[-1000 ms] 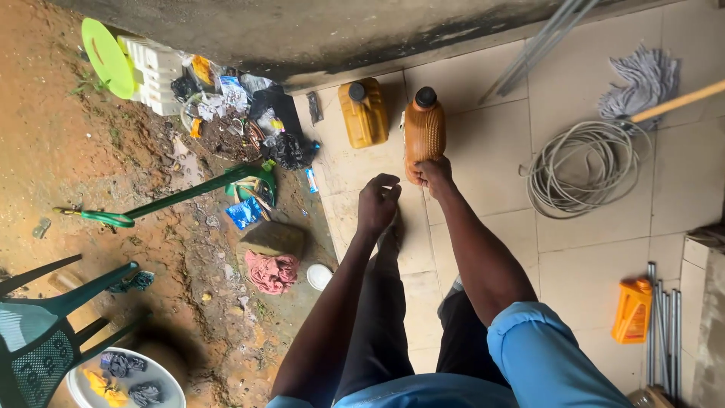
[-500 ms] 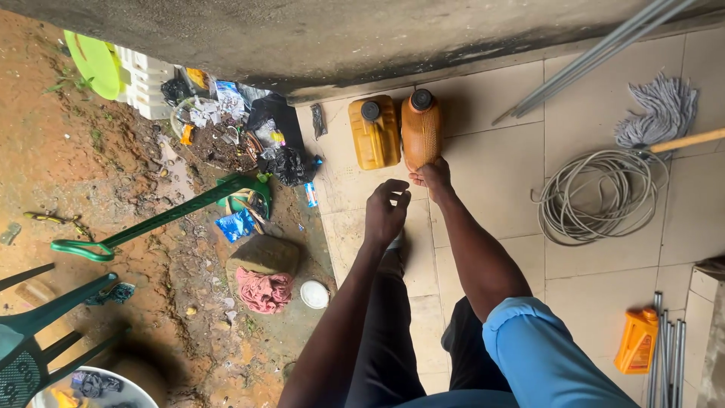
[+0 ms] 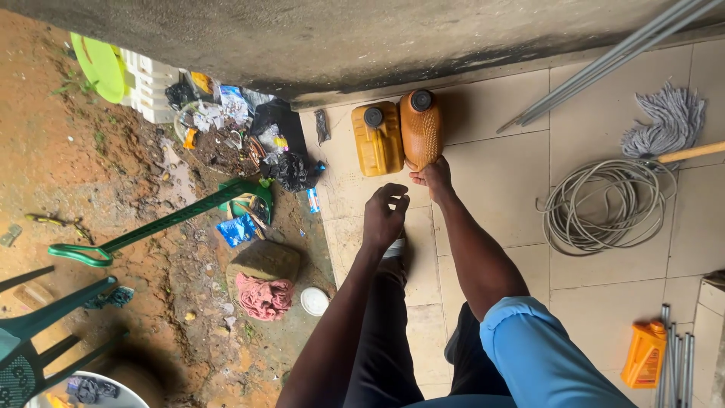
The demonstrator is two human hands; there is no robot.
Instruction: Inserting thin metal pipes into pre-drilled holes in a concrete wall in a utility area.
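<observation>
My right hand [image 3: 432, 177] grips the lower end of an orange-brown plastic jerrycan [image 3: 421, 125] with a black cap, which lies against the grey wall. Right beside it on the left stands a yellow jerrycan [image 3: 377, 140], also black-capped. My left hand [image 3: 384, 216] hovers just below the yellow can with its fingers loosely curled and nothing in it. Both forearms reach forward over the tiled floor [image 3: 498, 174], with my dark trousers and a shoe below them.
A coiled grey cable [image 3: 604, 205] and a mop [image 3: 664, 121] lie on the tiles at right, with metal rods [image 3: 604, 60] and a small orange bottle [image 3: 644, 353]. On the dirt at left are a green-handled dustpan [image 3: 158, 224], rubbish, a pink rag [image 3: 264, 296] and a green chair [image 3: 45, 332].
The view has shifted a little closer to the cans. My right hand stays on the orange-brown jerrycan, and my left hand has drifted slightly nearer the yellow one.
</observation>
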